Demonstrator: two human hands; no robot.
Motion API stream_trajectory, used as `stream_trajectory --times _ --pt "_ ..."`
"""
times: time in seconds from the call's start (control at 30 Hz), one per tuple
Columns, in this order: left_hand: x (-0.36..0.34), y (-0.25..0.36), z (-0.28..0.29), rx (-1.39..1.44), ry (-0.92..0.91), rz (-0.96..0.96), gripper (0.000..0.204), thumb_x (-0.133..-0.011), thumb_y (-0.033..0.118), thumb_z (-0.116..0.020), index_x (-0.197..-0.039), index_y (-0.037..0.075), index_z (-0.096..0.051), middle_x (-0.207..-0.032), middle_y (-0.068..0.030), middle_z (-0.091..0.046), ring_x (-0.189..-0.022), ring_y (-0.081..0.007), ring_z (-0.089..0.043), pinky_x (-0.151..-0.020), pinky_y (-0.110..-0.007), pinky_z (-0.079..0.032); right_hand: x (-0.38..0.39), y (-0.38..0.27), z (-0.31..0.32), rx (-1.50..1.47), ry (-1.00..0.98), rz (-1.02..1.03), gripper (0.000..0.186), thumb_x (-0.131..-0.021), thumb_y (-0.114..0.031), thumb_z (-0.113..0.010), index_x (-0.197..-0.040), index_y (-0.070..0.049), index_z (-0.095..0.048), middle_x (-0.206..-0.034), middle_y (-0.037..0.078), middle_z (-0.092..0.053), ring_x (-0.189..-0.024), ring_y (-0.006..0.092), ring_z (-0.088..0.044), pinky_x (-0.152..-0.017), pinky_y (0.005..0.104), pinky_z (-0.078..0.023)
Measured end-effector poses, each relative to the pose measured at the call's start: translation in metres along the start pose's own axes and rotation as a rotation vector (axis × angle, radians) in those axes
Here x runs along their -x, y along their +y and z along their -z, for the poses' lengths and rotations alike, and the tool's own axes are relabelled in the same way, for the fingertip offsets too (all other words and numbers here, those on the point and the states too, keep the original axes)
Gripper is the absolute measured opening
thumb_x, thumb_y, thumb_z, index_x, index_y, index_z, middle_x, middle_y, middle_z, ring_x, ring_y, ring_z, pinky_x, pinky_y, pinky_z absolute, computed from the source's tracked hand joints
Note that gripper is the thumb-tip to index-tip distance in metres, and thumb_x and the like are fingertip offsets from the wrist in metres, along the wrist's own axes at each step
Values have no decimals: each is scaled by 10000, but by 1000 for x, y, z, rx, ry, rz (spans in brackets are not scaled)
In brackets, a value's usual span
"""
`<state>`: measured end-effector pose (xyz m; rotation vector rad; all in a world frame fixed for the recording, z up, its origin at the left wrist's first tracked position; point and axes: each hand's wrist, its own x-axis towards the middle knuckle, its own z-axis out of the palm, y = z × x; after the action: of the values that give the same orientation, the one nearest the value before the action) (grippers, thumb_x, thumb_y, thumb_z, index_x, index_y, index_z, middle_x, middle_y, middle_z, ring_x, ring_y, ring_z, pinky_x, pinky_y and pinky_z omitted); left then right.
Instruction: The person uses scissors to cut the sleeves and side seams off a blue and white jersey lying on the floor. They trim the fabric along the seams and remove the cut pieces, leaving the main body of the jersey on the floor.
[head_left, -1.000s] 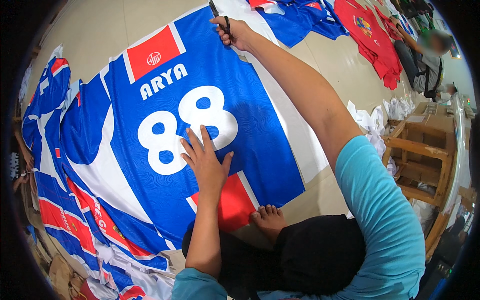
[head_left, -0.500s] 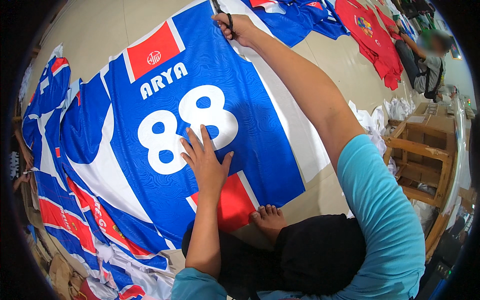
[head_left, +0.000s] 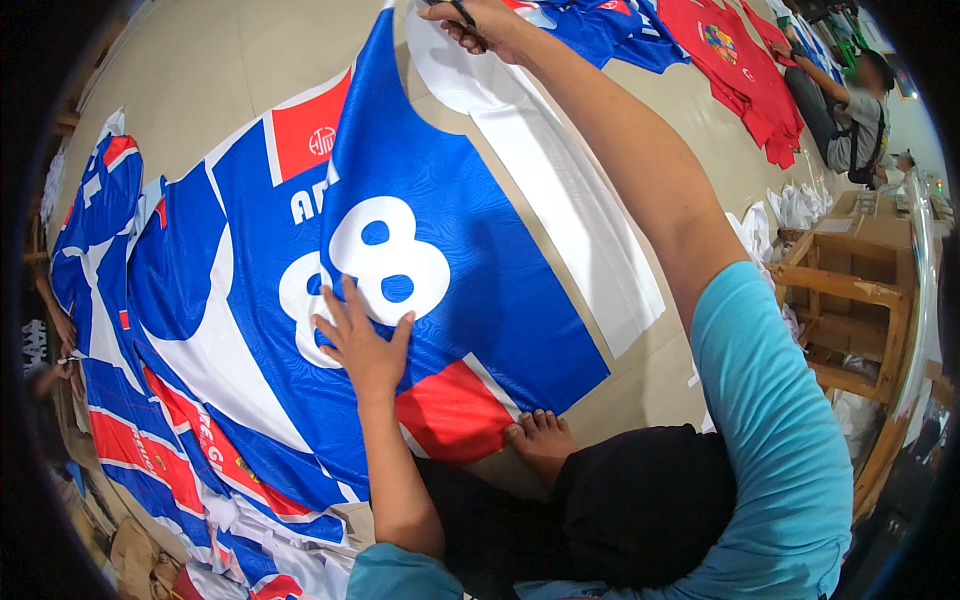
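Note:
A blue jersey panel (head_left: 480,250) with white lettering, large white digits and red blocks lies spread in front of me. My left hand (head_left: 365,345) rests on it over the digits, fingers spread. At the top my right hand (head_left: 480,28) is closed on the black handle of scissors (head_left: 462,12); the blades are mostly hidden or out of view. The panel's upper part is lifted into a fold that covers some of the lettering. A white offcut strip (head_left: 570,200) lies along the panel's right side, apart from its cut edge.
More blue, white and red fabric pieces (head_left: 180,270) lie to the left. My bare foot (head_left: 540,440) is beside the panel's lower edge. Red shirts (head_left: 730,80) and a seated person (head_left: 855,120) are at the far right, near a wooden frame (head_left: 840,290). Another person's hand (head_left: 62,368) shows at the far left.
The panel's upper right part has lifted and folded leftward, baring more of the white strip. My right hand has moved slightly up; my left hand has slid left and down.

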<state>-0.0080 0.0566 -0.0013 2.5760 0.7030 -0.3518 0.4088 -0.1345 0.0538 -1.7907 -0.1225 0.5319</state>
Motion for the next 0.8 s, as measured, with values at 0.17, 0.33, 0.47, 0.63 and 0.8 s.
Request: stream_trajectory --times 0.17,0.33,0.47,0.63,0.8 --pt "0 -14 5 16 7 49 1124 -776 455 -855 -1655 223 -193 -1726 -157 -96 -1536 -553 -82 -1145 -782 -166 9 3 0 -158 85 127 295 -907 -313 -741 -749 -97 -618 -612 9 -538 -480 126 -505 -452 307 -413" --pt "0 -11 3 22 1 32 1133 -775 449 -854 -1656 200 -186 -1724 -166 -89 -1535 -554 -80 -1146 -779 -168 48 46 17 651 511 212 522 -745 -496 -867 -846 -44 -627 -776 132 -681 -660 243 -641 -620 391 -496" --pt "0 -17 3 23 12 -5 1141 -772 451 -857 -1656 188 -184 -1722 -175 -91 -1533 -559 -79 -1148 -777 -169 133 143 18 754 465 103 566 -760 -453 -862 -1035 -21 -622 -948 202 -704 -916 385 -689 -794 469 -530" --pt "10 -13 -2 4 -29 -33 1174 -766 449 -864 -1661 165 -159 -1715 -220 -50 -1538 -561 -24 -1163 -761 -137 315 203 20 718 558 86 387 -786 -173 -793 -1089 -21 -606 -975 195 -658 -929 390 -642 -815 478 -509" --pt "26 -11 -38 2 -12 -142 1210 -793 565 -801 -1665 144 -76 -1705 -261 16 -1536 -565 25 -1165 -761 -70 529 303 88 668 834 -232 430 -821 -133 -734 -1190 17 -572 -1099 241 -627 -1065 433 -592 -948 489 -467"
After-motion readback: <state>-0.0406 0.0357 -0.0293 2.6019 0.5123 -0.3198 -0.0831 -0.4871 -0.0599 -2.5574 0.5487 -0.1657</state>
